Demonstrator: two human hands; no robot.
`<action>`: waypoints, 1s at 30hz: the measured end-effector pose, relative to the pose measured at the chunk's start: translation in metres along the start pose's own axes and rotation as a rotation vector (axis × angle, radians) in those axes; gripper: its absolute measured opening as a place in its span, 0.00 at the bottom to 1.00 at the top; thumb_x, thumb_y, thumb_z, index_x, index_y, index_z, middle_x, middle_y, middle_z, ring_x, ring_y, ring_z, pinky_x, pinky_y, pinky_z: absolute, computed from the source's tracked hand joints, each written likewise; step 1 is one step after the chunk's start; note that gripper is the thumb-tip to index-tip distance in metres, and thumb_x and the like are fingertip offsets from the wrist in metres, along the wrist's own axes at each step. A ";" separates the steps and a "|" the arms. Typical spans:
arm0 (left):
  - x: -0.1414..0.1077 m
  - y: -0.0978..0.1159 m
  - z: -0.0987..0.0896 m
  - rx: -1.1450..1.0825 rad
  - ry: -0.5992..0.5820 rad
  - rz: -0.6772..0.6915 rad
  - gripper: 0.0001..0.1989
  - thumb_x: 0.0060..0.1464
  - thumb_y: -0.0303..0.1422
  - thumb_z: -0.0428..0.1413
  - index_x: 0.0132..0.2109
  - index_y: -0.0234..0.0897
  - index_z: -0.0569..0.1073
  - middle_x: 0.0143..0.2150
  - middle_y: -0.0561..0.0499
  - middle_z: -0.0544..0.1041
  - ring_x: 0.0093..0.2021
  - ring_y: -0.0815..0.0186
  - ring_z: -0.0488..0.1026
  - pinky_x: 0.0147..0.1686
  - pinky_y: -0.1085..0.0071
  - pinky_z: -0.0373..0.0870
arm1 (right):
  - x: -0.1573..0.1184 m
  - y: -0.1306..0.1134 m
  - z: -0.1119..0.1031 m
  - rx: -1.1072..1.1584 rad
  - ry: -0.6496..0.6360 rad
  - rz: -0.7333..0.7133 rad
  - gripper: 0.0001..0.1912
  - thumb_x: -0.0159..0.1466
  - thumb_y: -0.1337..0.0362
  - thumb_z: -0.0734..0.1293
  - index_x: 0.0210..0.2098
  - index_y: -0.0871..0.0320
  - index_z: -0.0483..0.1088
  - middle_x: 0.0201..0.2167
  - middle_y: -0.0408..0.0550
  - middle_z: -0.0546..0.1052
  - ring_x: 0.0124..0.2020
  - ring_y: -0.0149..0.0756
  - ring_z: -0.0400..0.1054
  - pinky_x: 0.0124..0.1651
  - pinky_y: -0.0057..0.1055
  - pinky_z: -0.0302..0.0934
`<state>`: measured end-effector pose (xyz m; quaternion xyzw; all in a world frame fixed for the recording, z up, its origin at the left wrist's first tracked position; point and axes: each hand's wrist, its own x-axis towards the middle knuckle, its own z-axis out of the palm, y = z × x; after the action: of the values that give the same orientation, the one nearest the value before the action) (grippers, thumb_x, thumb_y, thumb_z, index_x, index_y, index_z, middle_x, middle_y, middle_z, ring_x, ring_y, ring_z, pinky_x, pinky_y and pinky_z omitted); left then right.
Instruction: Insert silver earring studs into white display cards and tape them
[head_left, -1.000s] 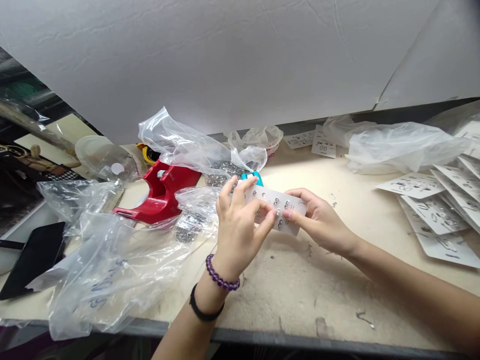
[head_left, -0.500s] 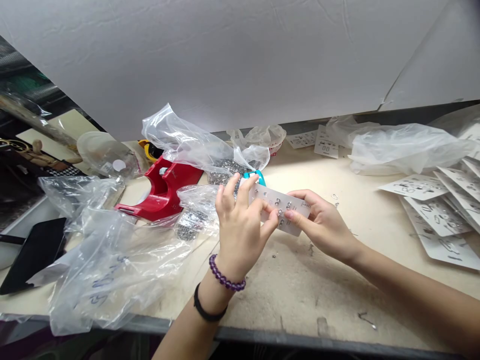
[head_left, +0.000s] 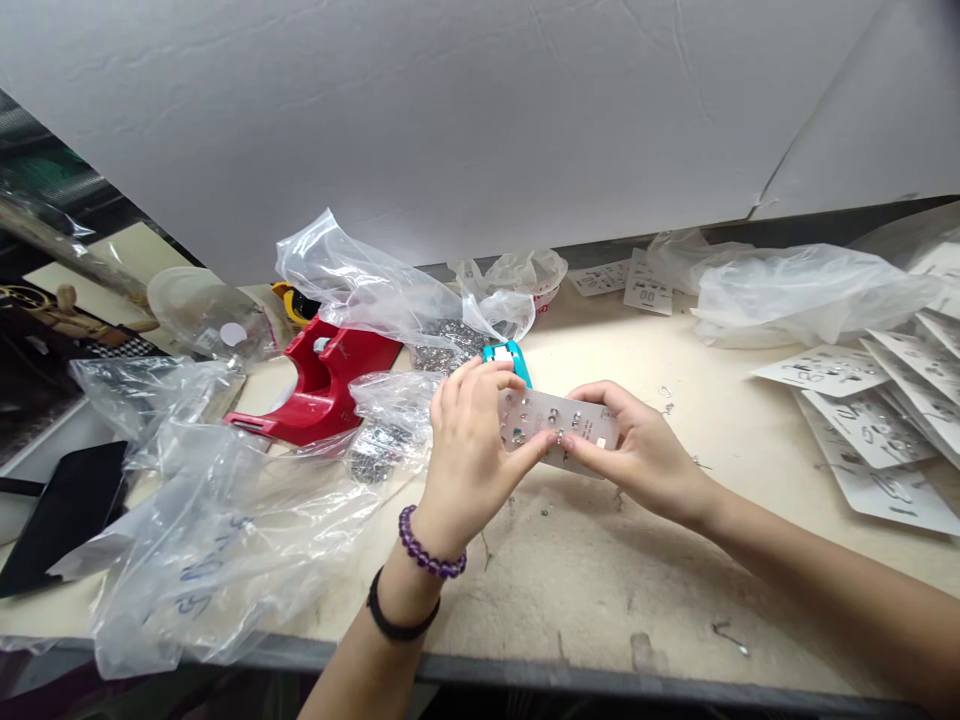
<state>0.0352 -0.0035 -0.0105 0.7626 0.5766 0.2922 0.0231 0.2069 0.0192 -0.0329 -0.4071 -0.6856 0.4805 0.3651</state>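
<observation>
Between both hands, above the worktop, is a white earring card (head_left: 536,412) with several small metal earrings on it. My left hand (head_left: 472,435), wearing purple beads and a black band at the wrist, grips the card's left part, thumb on its face and fingers over the top edge. My right hand (head_left: 641,445) pinches the right end, its thumb on the face near the lower edge. The two thumb tips almost meet beside a small earring. Just behind the left fingers sits a teal object (head_left: 517,362), partly hidden.
A red tape dispenser (head_left: 330,385) stands left among clear plastic bags (head_left: 225,540), some holding small metal pieces (head_left: 442,345). Several filled earring cards (head_left: 877,430) are spread at the right, near a translucent bag (head_left: 810,290). A black phone-like slab (head_left: 64,515) lies far left.
My left hand has gone from pinching at the card's face with raised fingers to holding the card with fingers over its top edge. The right hand keeps its grip.
</observation>
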 end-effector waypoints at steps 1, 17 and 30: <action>0.000 0.000 0.000 0.002 -0.011 0.008 0.22 0.46 0.38 0.58 0.47 0.37 0.61 0.52 0.45 0.66 0.57 0.56 0.55 0.55 0.56 0.51 | 0.000 0.000 0.000 0.002 -0.007 0.000 0.11 0.57 0.64 0.64 0.40 0.56 0.62 0.34 0.43 0.69 0.32 0.29 0.65 0.33 0.26 0.61; 0.008 -0.022 -0.016 -0.480 -0.029 -0.416 0.17 0.45 0.47 0.56 0.31 0.35 0.68 0.26 0.52 0.71 0.26 0.69 0.66 0.24 0.74 0.61 | 0.012 -0.009 -0.014 0.192 0.023 0.003 0.19 0.59 0.58 0.62 0.48 0.57 0.59 0.38 0.49 0.70 0.38 0.33 0.66 0.37 0.30 0.62; 0.015 -0.032 0.004 -1.085 0.299 -0.605 0.14 0.50 0.37 0.54 0.42 0.34 0.65 0.40 0.47 0.73 0.38 0.66 0.72 0.37 0.70 0.70 | 0.068 -0.001 0.016 -0.267 -0.237 0.197 0.13 0.51 0.58 0.67 0.31 0.61 0.68 0.15 0.36 0.57 0.16 0.23 0.48 0.20 0.25 0.42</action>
<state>0.0121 0.0219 -0.0187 0.3967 0.5335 0.6264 0.4069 0.1651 0.0747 -0.0294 -0.4576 -0.7383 0.4633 0.1756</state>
